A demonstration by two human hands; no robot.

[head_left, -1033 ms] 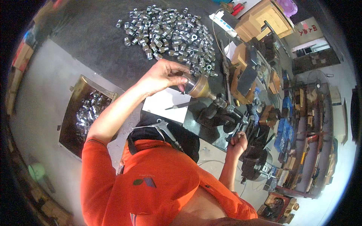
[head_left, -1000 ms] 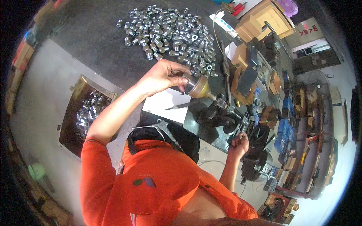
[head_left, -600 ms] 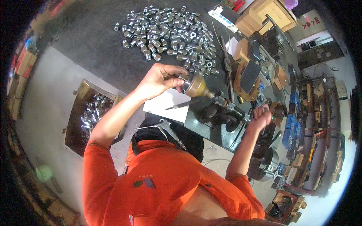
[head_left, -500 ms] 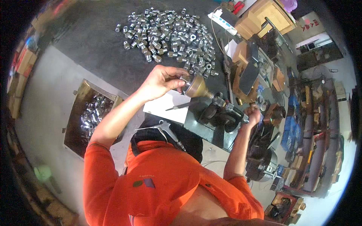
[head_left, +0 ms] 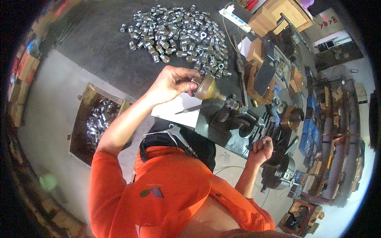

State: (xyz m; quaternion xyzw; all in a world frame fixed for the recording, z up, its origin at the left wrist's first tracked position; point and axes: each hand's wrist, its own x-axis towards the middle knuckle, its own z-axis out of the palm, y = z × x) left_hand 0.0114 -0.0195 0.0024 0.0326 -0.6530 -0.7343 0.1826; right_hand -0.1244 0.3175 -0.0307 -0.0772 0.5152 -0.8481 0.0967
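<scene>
Left hand (head_left: 174, 85) near frame centre, fingers gripping metal fitting (head_left: 196, 80) at mouth of yellowish cup (head_left: 207, 88). Right hand (head_left: 262, 150) right of centre, fingers curled; cannot tell whether gripping anything. Fittings pile (head_left: 178, 35) on bench (head_left: 95, 43), top centre.

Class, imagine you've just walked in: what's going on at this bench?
Someone in an orange shirt is at a dark bench. Their left hand pinches a shiny metal piece at the mouth of an amber, cone-shaped cup on a machine. Their right hand is curled near the machine's other end; whether it grips anything is hard to tell. A loose pile of metal fittings lies on the bench, and more sit in a box at the left.
</scene>
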